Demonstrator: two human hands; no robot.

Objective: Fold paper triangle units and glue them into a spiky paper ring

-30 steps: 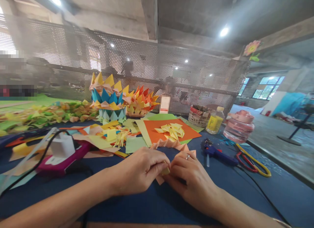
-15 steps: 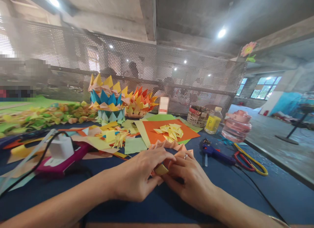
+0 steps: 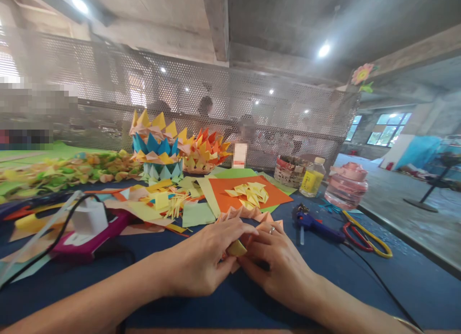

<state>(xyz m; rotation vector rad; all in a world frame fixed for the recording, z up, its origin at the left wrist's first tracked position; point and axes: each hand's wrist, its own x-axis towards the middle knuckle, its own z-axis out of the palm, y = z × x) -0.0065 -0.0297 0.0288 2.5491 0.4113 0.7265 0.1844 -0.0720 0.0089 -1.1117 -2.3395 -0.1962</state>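
The left hand (image 3: pixel 207 257) is arching over a yellow paper piece (image 3: pixel 236 249), thumb and forefinger standing apart; its grip is not showing. The right hand (image 3: pixel 279 257), fingers bent, is holding the peach pleated band (image 3: pixel 245 213), arching at 12 o'clock. A glue gun (image 3: pixel 320 227) is lying at 2 o'clock.

Peach paper band (image 3: pixel 248 212) (folded piece (image 3: pixel 236 249) yellow)

A paper-craft workshop, by the look of it: bare grey concrete beams (image 3: pixel 217 24) run overhead, a grey perforated-metal partition (image 3: pixel 288 101) backs the dark blue worktop (image 3: pixel 173 312), and spread there I see a blue plastic glue gun (image 3: pixel 320 227), red-and-yellow-handled scissors (image 3: pixel 369 231), spiky multicoloured folded-paper rings (image 3: pixel 155 144) and loose coloured paper sheets (image 3: pixel 198 215).
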